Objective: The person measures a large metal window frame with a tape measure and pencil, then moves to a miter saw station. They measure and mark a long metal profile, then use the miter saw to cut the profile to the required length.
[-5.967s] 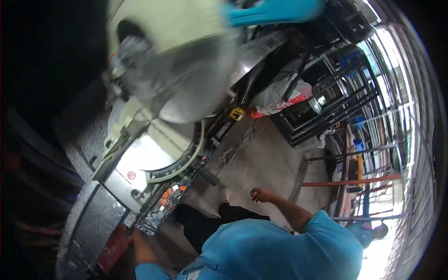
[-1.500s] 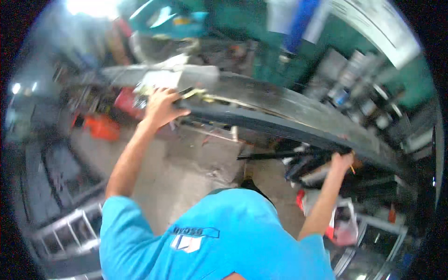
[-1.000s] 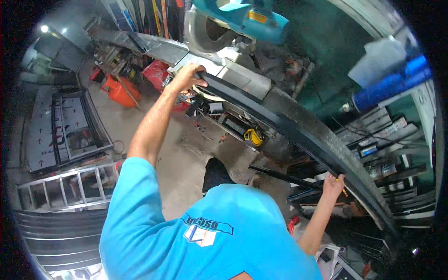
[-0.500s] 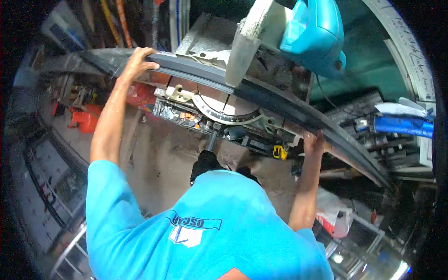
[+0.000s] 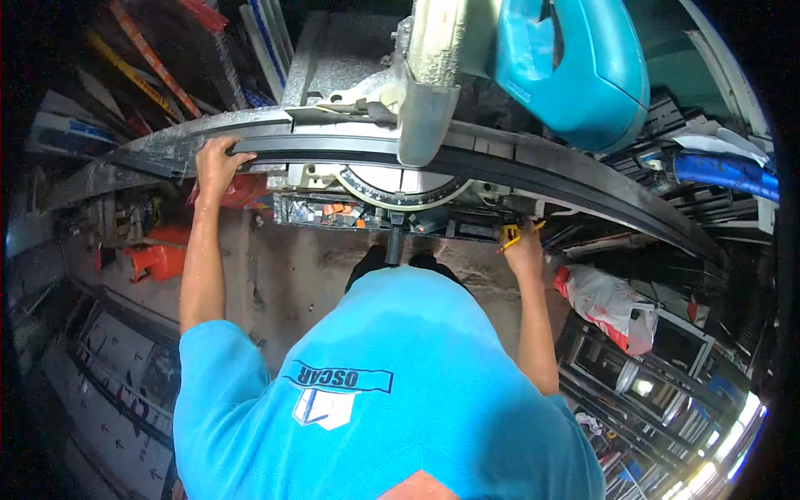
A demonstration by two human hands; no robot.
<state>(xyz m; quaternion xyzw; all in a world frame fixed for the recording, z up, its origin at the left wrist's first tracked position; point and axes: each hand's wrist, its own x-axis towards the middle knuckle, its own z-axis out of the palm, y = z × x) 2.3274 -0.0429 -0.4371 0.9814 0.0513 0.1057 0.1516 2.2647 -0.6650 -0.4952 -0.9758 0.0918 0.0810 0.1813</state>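
A: Nearest, a blue cotton shirt [image 5: 392, 392], bare arms reaching up from it. Left hand [image 5: 218, 162]?

B: Clenched over the edge of a long dark metal bar [image 5: 533, 171], smooth and slim.

A: Right hand [image 5: 523, 250]?

B: Closed around a yellow pencil [image 5: 518, 240], just under the bar.

A: Where does the bar lie?

B: Across the saw [image 5: 467, 92] on the bench [image 5: 367, 208], long axis left to right, under the grey blade guard and teal motor housing.

A: Around it?

B: Bare concrete floor [image 5: 292, 275], a red tool [image 5: 158, 258] at left, metal racks [image 5: 667, 367] at right.
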